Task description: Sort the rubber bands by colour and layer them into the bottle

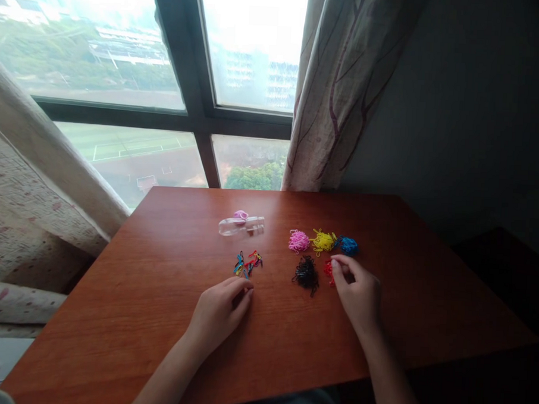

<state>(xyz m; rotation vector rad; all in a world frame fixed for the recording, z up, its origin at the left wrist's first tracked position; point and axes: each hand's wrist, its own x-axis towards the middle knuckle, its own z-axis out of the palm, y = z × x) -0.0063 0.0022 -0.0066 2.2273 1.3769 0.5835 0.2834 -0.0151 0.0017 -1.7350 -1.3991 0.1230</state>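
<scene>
My right hand (359, 295), grip pinched narrow at the small red rubber-band heap (328, 271), may drag strays into the black rubber-band heap (306, 274).

Table: I've got a glossy reddish-brown wooden table (157, 316) in view, its far edge against the window.
Far middle: a clear plastic tube (241, 226) on its side, something pink at its top edge.
Centre: a small mixed-colour scatter of tiny elastic bands (248, 263), just this side of the tube.
Right, back row: pink heap of bands (299, 241), yellow heap of bands (322, 241), blue heap of bands (348, 246), side by side.
Right, front row: black heap of bands (306, 273); red heap of bands (328, 271) beside it, partly hidden from me.
</scene>
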